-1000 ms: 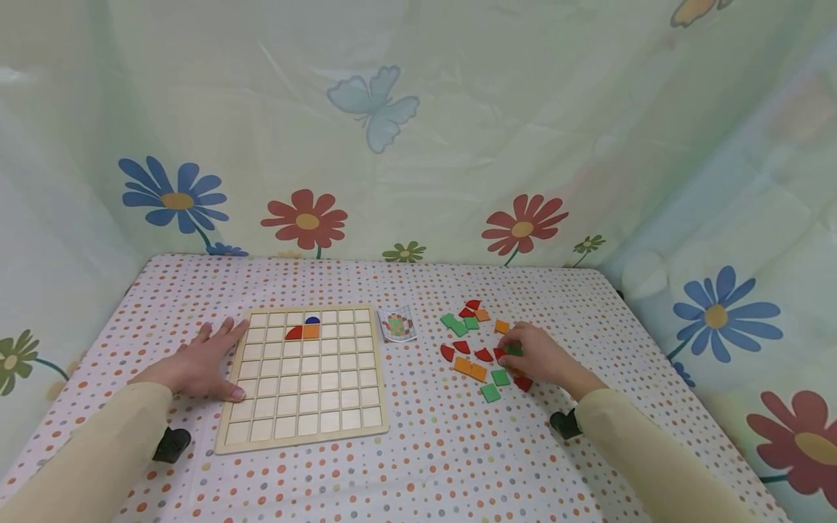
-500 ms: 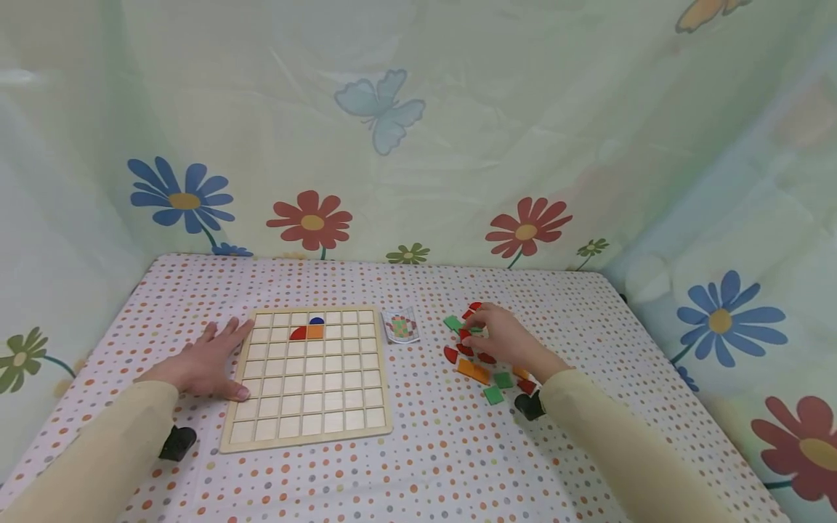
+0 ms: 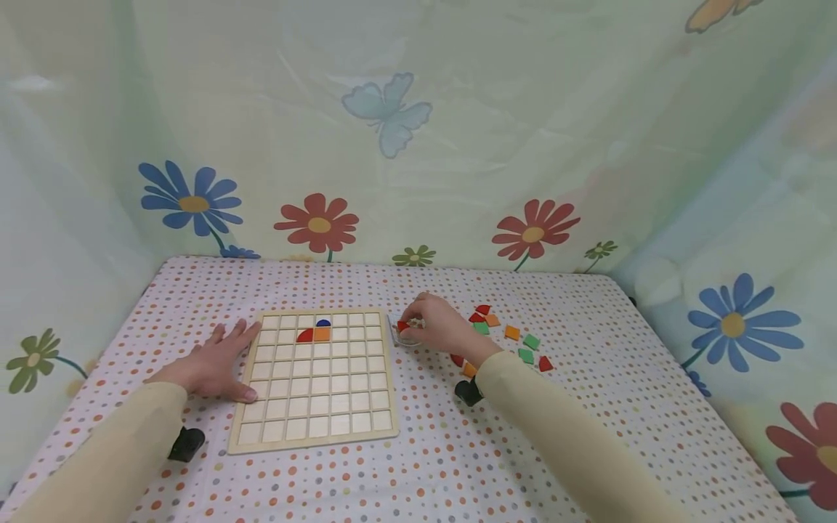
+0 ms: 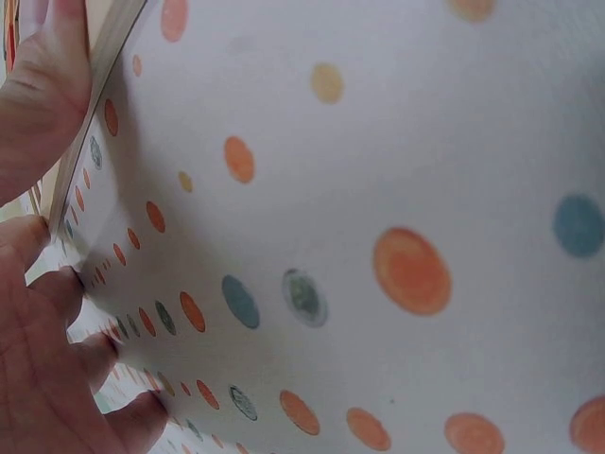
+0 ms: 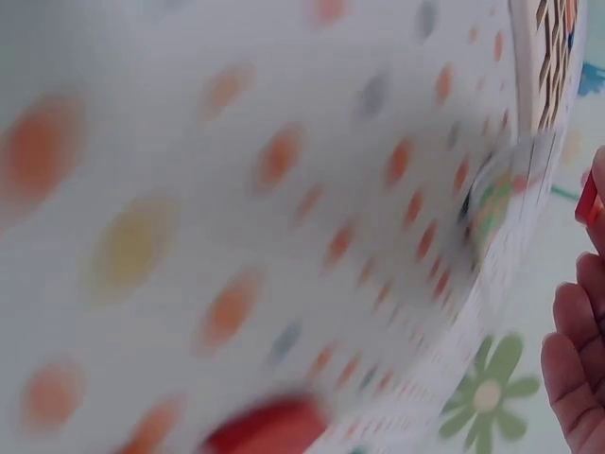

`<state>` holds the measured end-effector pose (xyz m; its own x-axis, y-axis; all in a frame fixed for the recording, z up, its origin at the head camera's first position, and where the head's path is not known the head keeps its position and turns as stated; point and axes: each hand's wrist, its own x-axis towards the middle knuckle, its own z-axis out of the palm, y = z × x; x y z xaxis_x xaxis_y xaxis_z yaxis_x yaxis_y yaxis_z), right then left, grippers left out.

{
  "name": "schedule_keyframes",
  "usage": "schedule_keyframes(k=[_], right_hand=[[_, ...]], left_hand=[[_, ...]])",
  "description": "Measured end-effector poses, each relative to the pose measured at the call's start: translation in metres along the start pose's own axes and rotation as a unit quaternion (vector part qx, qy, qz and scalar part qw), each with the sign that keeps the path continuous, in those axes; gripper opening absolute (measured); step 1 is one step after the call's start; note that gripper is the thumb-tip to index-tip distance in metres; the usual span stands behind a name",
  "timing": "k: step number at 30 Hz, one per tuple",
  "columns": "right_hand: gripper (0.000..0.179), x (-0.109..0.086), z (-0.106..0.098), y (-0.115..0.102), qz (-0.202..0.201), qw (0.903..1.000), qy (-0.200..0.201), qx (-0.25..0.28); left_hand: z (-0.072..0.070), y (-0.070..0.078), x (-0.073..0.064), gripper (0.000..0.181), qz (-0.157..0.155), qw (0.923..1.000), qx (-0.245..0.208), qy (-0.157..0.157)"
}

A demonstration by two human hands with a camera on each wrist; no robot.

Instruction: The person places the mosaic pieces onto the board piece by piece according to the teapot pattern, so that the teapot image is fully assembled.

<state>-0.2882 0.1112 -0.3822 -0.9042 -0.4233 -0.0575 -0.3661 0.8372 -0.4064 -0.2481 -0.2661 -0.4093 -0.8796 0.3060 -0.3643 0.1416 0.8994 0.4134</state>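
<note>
A wooden grid board [image 3: 320, 385] lies on the dotted tablecloth. In its upper cells are a blue half-round piece [image 3: 323, 323], a red quarter-circle piece [image 3: 305, 335] and an orange square [image 3: 322, 334]. My left hand [image 3: 212, 367] rests at the board's left edge with fingers spread, thumb and fingertips by the rim. My right hand [image 3: 439, 328] pinches another red piece [image 5: 588, 199] above the picture card [image 5: 492, 210], just right of the board. That hand covers much of the card in the head view.
Loose pieces lie to the right, among them a green square [image 3: 531, 341], an orange square [image 3: 512, 333] and a red quarter circle [image 3: 546, 363]. My right forearm hides some of them. A flowered curtain [image 3: 418, 181] stands behind the table.
My right hand has moved from the loose pieces leftward to over the card, carrying a red piece. The left hand stays at the board's edge. The head view has shifted slightly.
</note>
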Motion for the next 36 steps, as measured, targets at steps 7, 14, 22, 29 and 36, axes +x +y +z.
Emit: schedule_keyframes(k=[7, 14, 22, 29, 36], right_hand=[[0.020, 0.027, 0.015, -0.026, -0.015, 0.9999, -0.008, -0.001], [0.020, 0.045, 0.025, -0.045, -0.008, 0.9994, -0.023, -0.024], [0.020, 0.056, 0.034, -0.065, -0.030, 0.9974, -0.035, -0.056], [0.019, 0.063, 0.044, -0.076, -0.039, 0.9947, -0.044, -0.085], [0.020, 0.065, 0.045, -0.081, -0.034, 0.9936, -0.046, -0.098]], left_hand=[[-0.002, 0.003, -0.002, 0.125, 0.002, 1.0000, 0.006, 0.004], [-0.002, 0.006, -0.002, 0.125, -0.005, 1.0000, 0.002, 0.004], [-0.003, 0.004, -0.002, 0.126, -0.003, 1.0000, 0.001, 0.002], [-0.001, 0.002, -0.001, 0.127, -0.001, 1.0000, -0.005, 0.003], [-0.001, 0.003, -0.002, 0.126, -0.001, 1.0000, -0.005, 0.006]])
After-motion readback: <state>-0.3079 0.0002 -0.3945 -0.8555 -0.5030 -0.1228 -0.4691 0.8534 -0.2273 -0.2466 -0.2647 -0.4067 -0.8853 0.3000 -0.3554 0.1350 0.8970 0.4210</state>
